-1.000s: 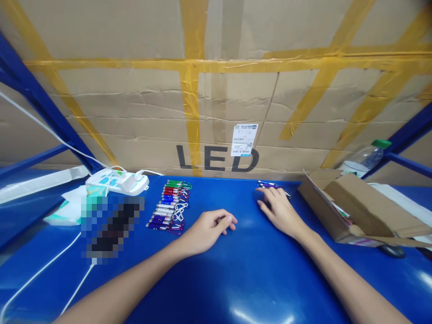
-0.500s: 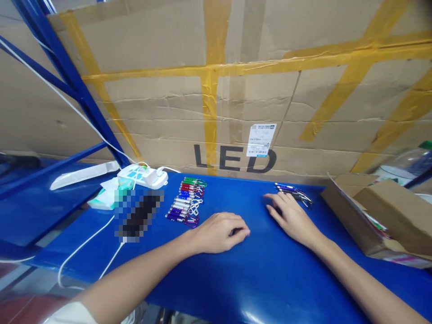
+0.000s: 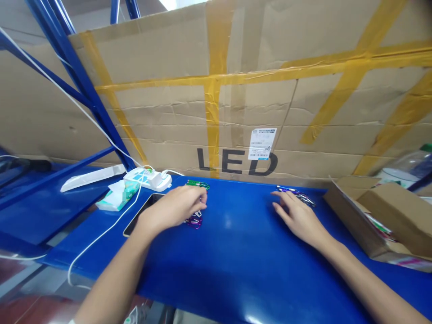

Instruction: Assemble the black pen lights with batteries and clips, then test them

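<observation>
My left hand is over the row of small metal lights with carabiner clips, hiding most of them. Its fingers curl down and inward, and whatever may be inside them is hidden. A green light shows beyond the fingers, and purple carabiner clips show beneath the thumb. On the right, my right hand is open, palm down, its index finger and thumb apart with nothing between them. Just beyond it lies a small group of blue and dark lights, partly covered by the hand.
A tall taped cardboard box marked LED stands behind the blue table. An open carton with small items is at right. At left are a phone, a tissue pack, a power strip and a white cable.
My left hand has moved left from the table's middle to the row of lights, covering most of it. My right hand stays nearly in place. The view has shifted slightly.
</observation>
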Tool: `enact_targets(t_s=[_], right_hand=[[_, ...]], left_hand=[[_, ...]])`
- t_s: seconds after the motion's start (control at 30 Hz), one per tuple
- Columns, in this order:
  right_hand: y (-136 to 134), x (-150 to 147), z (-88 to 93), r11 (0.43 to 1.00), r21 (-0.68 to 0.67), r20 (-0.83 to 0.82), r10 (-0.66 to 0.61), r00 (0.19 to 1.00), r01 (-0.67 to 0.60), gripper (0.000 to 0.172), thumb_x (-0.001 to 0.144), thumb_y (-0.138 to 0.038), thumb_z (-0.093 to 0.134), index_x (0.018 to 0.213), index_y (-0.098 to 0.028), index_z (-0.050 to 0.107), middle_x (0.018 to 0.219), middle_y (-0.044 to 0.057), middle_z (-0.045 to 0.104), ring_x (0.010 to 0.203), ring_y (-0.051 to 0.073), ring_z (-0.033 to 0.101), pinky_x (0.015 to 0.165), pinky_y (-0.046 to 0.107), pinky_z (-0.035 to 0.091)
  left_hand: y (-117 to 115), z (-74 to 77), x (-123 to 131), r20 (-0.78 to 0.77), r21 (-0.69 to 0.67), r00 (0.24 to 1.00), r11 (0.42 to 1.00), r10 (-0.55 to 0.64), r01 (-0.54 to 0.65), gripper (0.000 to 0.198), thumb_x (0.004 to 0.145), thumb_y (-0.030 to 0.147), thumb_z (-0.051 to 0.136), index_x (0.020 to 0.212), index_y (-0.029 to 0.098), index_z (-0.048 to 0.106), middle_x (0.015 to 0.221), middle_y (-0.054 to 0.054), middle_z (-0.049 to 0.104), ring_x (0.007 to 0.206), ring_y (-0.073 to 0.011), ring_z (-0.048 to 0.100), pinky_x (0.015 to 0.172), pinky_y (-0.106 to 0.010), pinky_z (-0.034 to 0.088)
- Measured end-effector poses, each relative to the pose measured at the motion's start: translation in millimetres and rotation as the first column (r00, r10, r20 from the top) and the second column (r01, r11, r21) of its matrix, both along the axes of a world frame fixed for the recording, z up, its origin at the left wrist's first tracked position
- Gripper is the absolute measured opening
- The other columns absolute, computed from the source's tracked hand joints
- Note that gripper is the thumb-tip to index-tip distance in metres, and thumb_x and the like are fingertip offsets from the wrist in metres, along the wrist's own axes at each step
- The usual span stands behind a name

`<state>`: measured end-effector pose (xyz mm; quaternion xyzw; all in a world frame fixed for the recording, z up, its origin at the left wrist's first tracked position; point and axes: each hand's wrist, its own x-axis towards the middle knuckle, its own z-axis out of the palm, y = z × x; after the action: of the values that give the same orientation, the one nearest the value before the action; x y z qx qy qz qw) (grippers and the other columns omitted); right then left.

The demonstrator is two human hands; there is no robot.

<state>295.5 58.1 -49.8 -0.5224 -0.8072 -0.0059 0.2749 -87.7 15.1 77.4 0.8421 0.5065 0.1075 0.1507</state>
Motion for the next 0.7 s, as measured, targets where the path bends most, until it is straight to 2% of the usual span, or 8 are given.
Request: enact_targets(t_s=[0.1,0.23,0.37,0.47,0.6,0.7], right_hand=[[-1.6,0.2,6.3,0.999,0.01,-0.028,-0.031,0.999,0.031,0.033,0.109,-0.044,0.044,0.133,-0.027,0.058,0.122,0.011,0.073,0.102,0.029,0.075,0.091,0.043,0.06],[-4.8,0.3,9.0,1.0,0.009,-0.016,-0.022,1.0,0.022,0.033,0.109,-0.043,0.045,0.134,-0.027,0.058,0.126,0.012,0.072,0.104,0.03,0.075,0.091,0.043,0.06],[-6.1,3.7,7.6,1.0,-0.031,0.004,0.001,1.0,-0.001,0.034,0.11,-0.044,0.043,0.136,-0.027,0.057,0.132,0.013,0.07,0.109,0.031,0.074,0.094,0.045,0.059],[-5.2,6.1,5.3,0.999,-0.051,0.004,0.012,1.0,-0.012,0.035,0.11,-0.046,0.043,0.136,-0.027,0.057,0.132,0.013,0.07,0.108,0.031,0.074,0.093,0.045,0.06],[-4.1,7.3,3.2,0.996,-0.072,0.016,0.046,0.999,-0.045,0.036,0.11,-0.047,0.043,0.136,-0.027,0.059,0.135,0.013,0.07,0.112,0.031,0.074,0.097,0.047,0.059],[-4.9,7.9,4.4,0.995,-0.091,0.028,0.052,0.998,-0.049,0.038,0.11,-0.048,0.042,0.136,-0.026,0.06,0.134,0.014,0.07,0.115,0.032,0.073,0.099,0.048,0.059]], left_hand=[[0.1,6.7,-20.8,-0.114,-0.017,0.989,0.995,0.098,-0.101,0.006,0.092,0.028,0.073,0.097,0.025,0.073,0.093,-0.003,0.075,0.082,-0.0239,0.066,0.074,-0.031,0.039],[-4.8,0.4,-22.9,-0.316,-0.063,0.942,0.988,0.113,-0.139,0.028,0.078,0.019,0.087,0.102,0.027,0.076,0.102,-0.005,0.077,0.097,-0.0312,0.071,0.074,-0.032,0.041],[-14.3,-5.9,-17.9,-0.509,-0.007,0.851,0.988,0.13,-0.155,0.038,0.081,0.006,0.08,0.115,0.021,0.075,0.116,-0.013,0.074,0.108,-0.0366,0.071,0.08,-0.036,0.047],[-19.2,-11.7,-17.4,-0.578,0.011,0.807,0.989,0.124,-0.144,0.04,0.084,0.006,0.078,0.122,0.019,0.073,0.124,-0.017,0.072,0.114,-0.0375,0.07,0.087,-0.039,0.051],[-20.4,-18.0,-17.6,-0.596,0.025,0.796,0.993,0.107,-0.114,0.041,0.091,0.008,0.074,0.13,0.018,0.07,0.131,-0.018,0.071,0.119,-0.0381,0.068,0.094,-0.043,0.053],[-20.1,-18.8,-18.9,-0.591,-0.004,0.802,0.994,0.088,-0.112,0.035,0.093,0.008,0.07,0.128,0.017,0.069,0.131,-0.018,0.07,0.119,-0.0373,0.067,0.096,-0.045,0.053]])
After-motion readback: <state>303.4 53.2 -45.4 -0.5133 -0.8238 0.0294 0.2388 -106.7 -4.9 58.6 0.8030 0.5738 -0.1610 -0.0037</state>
